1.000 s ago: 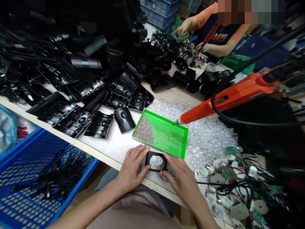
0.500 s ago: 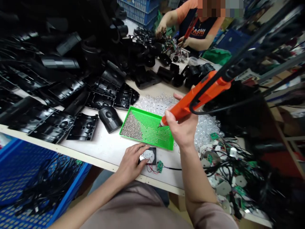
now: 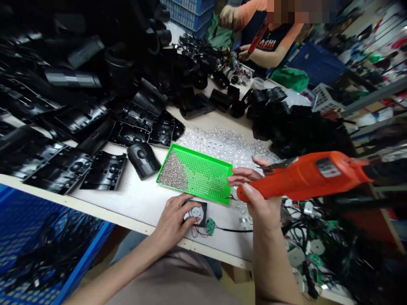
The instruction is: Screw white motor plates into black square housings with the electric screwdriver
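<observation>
My left hand (image 3: 173, 222) rests on a small black plate holding a round silver-and-white motor (image 3: 194, 213), with the fingers pressing it to the white table (image 3: 140, 207). Red and black wires run from the motor to a small green circuit board (image 3: 210, 226). My right hand (image 3: 259, 197) grips an orange electric screwdriver (image 3: 305, 178), its tip just beside the lower right corner of a green perforated tray (image 3: 203, 178). Small metal screws (image 3: 172, 171) lie heaped in the tray's left corner.
Glossy black plastic housings (image 3: 104, 171) are piled at the left and back. Clear plastic domes (image 3: 222, 144) lie behind the tray. Wired circuit boards (image 3: 311, 241) sit at the right. A blue crate (image 3: 47, 254) holds black cables below the table edge. A co-worker (image 3: 273, 42) works across the table.
My right hand has carried the screwdriver down and right, from above the tray to its lower right corner, and the tool now lies nearly level. My left hand remains on the motor.
</observation>
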Action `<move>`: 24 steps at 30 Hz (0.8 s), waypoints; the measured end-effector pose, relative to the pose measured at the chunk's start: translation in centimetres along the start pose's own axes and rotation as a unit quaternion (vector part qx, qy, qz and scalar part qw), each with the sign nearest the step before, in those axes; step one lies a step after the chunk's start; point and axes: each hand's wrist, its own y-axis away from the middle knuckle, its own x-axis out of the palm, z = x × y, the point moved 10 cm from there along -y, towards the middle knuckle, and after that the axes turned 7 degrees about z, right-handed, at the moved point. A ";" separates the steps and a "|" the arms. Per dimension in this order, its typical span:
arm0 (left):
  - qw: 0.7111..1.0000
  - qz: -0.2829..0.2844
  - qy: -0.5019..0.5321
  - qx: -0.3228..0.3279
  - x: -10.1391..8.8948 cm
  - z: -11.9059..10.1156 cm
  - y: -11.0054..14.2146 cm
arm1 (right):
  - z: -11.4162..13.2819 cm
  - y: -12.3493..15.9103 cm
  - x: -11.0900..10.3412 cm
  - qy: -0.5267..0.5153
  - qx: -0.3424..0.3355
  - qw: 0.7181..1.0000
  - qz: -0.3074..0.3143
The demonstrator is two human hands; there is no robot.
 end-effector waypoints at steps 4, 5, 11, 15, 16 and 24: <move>0.999 -0.016 -0.019 0.025 0.0 -0.4 0.2 | -1.7 0.7 0.5 -0.026 0.038 0.999 0.001; 0.999 -0.022 -0.023 0.026 0.0 -0.4 0.3 | -2.0 0.8 0.6 -0.039 0.039 0.998 -0.011; 0.997 -0.066 -0.044 -0.018 0.2 0.1 0.6 | -4.0 0.4 1.1 -0.116 -0.025 0.988 -0.096; 0.996 -0.071 -0.041 -0.030 0.2 0.2 0.6 | -5.9 -0.1 2.3 -0.132 -0.024 0.988 -0.070; 0.996 -0.070 -0.039 -0.033 0.2 0.2 0.6 | -6.5 -0.2 2.6 -0.128 -0.015 0.990 -0.060; 0.997 -0.063 -0.033 -0.038 0.4 0.5 0.6 | -9.2 0.3 3.7 -0.080 0.028 0.996 0.018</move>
